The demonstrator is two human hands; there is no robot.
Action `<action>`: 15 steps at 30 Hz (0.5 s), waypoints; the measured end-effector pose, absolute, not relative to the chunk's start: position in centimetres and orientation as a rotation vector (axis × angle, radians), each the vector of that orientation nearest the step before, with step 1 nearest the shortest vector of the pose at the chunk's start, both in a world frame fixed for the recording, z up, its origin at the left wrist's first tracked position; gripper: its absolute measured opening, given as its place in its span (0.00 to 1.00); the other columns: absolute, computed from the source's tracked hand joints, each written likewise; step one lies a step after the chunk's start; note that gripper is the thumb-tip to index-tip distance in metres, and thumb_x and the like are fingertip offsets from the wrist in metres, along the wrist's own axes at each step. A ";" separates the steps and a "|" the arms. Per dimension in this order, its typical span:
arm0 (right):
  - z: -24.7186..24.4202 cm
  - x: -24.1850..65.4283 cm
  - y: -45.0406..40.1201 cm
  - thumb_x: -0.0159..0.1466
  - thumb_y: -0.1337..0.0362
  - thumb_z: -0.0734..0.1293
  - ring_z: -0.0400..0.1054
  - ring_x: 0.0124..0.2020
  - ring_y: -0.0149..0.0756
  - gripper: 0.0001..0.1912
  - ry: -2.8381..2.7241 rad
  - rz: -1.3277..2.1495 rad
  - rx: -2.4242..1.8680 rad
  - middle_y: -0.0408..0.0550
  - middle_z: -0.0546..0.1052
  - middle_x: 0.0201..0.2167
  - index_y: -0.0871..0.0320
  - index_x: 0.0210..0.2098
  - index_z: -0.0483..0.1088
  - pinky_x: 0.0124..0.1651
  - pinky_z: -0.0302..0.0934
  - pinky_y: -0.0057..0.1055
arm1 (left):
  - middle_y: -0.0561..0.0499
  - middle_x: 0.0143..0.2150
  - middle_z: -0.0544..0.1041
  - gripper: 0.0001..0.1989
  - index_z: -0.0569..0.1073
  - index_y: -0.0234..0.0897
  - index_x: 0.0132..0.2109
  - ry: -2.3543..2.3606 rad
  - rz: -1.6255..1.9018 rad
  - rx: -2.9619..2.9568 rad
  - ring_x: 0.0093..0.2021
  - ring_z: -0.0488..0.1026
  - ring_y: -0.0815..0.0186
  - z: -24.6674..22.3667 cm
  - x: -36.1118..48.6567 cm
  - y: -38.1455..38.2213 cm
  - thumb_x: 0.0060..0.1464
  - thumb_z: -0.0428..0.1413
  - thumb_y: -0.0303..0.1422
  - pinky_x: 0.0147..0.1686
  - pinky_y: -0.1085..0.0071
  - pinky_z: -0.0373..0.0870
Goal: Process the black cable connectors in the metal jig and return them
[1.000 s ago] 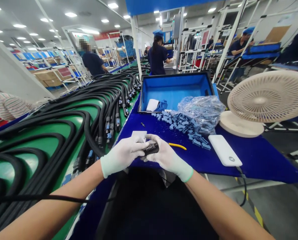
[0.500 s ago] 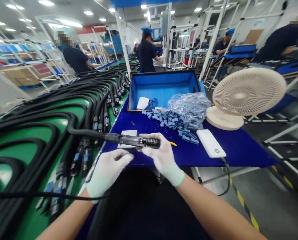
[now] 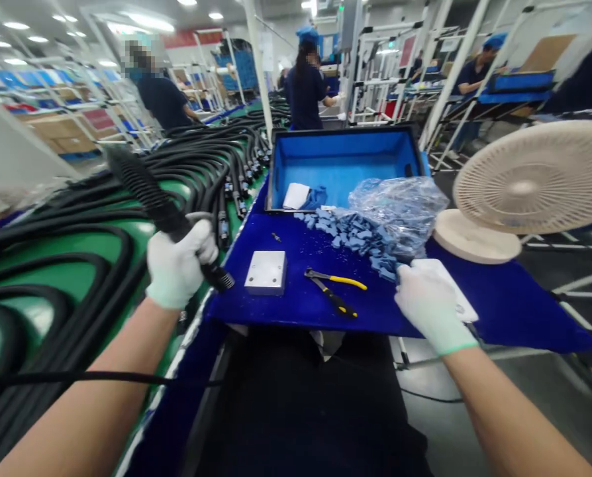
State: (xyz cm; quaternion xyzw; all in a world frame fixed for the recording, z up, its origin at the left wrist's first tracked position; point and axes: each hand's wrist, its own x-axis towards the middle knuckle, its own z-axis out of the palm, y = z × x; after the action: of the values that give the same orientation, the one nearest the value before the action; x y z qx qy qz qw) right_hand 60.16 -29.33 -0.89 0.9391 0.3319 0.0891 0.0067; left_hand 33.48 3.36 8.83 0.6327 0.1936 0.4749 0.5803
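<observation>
My left hand (image 3: 179, 265), in a white glove, is wrapped round a black cable end (image 3: 169, 215) over the green surface at the left. The spring-like tip of that cable end points down to the right. My right hand (image 3: 428, 305), also gloved, is at the near right edge of a pile of small blue clips (image 3: 360, 235), over a white power bank (image 3: 447, 285). Its fingers are drawn together, and whatever they grip is too small to name. Between the hands lie a silver metal block (image 3: 266, 271) and yellow-handled pliers (image 3: 333, 291).
Behind the pile stands a blue bin (image 3: 345, 136) with a clear plastic bag (image 3: 400, 205) at its front. A beige fan (image 3: 534, 182) is at the right. Rows of black cables (image 3: 102, 265) cover the green surface. Several people work further back.
My left hand has moved left and up with the cable end, off the metal block. My right hand has let go of it and moved right to the clips. The pliers now show fully.
</observation>
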 end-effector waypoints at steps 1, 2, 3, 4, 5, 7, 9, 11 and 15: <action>-1.2 60.3 -29.3 0.61 0.68 0.65 0.74 0.39 0.52 0.06 1.111 0.298 2.952 0.59 0.77 0.32 0.58 0.36 0.74 0.38 0.60 0.39 | 0.62 0.19 0.58 0.09 0.74 0.36 0.43 0.419 1.125 1.496 0.17 0.53 0.75 8.9 34.4 4.0 0.56 0.63 0.33 0.18 0.74 0.56; -1.5 60.3 -29.3 0.61 0.67 0.66 0.74 0.39 0.50 0.05 1.194 0.308 2.994 0.57 0.77 0.32 0.58 0.36 0.74 0.39 0.60 0.39 | 0.62 0.19 0.59 0.10 0.74 0.36 0.43 0.405 1.131 1.507 0.16 0.53 0.75 8.8 35.2 4.5 0.55 0.64 0.33 0.18 0.74 0.56; -1.7 60.3 -29.2 0.60 0.65 0.68 0.73 0.39 0.49 0.05 1.284 0.314 3.066 0.56 0.77 0.32 0.57 0.36 0.74 0.40 0.61 0.38 | 0.62 0.18 0.59 0.10 0.74 0.35 0.43 0.398 1.131 1.514 0.16 0.54 0.75 8.6 35.9 4.9 0.55 0.64 0.33 0.18 0.74 0.56; -1.9 60.2 -29.1 0.60 0.63 0.69 0.73 0.38 0.47 0.06 1.368 0.314 3.166 0.54 0.77 0.32 0.57 0.37 0.74 0.41 0.62 0.38 | 0.62 0.18 0.60 0.10 0.74 0.35 0.43 0.400 1.121 1.519 0.16 0.55 0.75 8.3 36.6 5.2 0.55 0.64 0.33 0.18 0.74 0.56; -2.0 60.1 -29.0 0.60 0.62 0.70 0.73 0.38 0.45 0.07 1.436 0.307 3.285 0.52 0.78 0.33 0.56 0.37 0.73 0.42 0.63 0.38 | 0.61 0.18 0.61 0.10 0.74 0.35 0.43 0.403 1.106 1.521 0.16 0.55 0.74 7.8 37.1 5.3 0.54 0.63 0.33 0.18 0.74 0.57; -1.8 59.8 -28.6 0.61 0.59 0.71 0.74 0.37 0.42 0.09 1.528 0.254 3.539 0.49 0.78 0.35 0.56 0.38 0.73 0.44 0.65 0.38 | 0.61 0.17 0.61 0.10 0.74 0.35 0.43 0.406 1.071 1.519 0.16 0.56 0.74 7.0 37.7 5.0 0.55 0.63 0.33 0.19 0.74 0.57; -1.2 59.2 -27.8 0.62 0.57 0.72 0.75 0.40 0.42 0.10 1.670 0.086 3.724 0.50 0.79 0.39 0.56 0.38 0.74 0.46 0.67 0.38 | 0.61 0.18 0.63 0.11 0.74 0.35 0.44 0.425 1.039 1.517 0.16 0.56 0.74 6.3 38.0 4.5 0.54 0.62 0.33 0.19 0.74 0.59; -0.3 58.3 -26.3 0.63 0.58 0.71 0.75 0.45 0.42 0.10 1.877 -0.198 3.783 0.51 0.79 0.45 0.56 0.40 0.76 0.48 0.68 0.37 | 0.61 0.18 0.64 0.11 0.74 0.36 0.44 0.469 1.023 1.541 0.16 0.58 0.73 6.0 37.9 3.9 0.54 0.63 0.33 0.20 0.73 0.60; 1.5 56.1 -21.9 0.65 0.58 0.71 0.75 0.47 0.42 0.11 2.148 -0.599 3.581 0.49 0.80 0.46 0.54 0.45 0.79 0.52 0.68 0.39 | 0.59 0.18 0.65 0.10 0.75 0.35 0.43 0.570 1.074 1.622 0.17 0.62 0.71 6.2 37.5 3.0 0.54 0.63 0.32 0.21 0.73 0.63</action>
State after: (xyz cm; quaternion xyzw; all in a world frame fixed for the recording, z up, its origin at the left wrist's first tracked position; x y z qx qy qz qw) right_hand 56.13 -21.95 1.55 0.7288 0.4372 -0.1219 -0.5127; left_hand 37.50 2.99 6.15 0.6792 0.2385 0.4496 0.5288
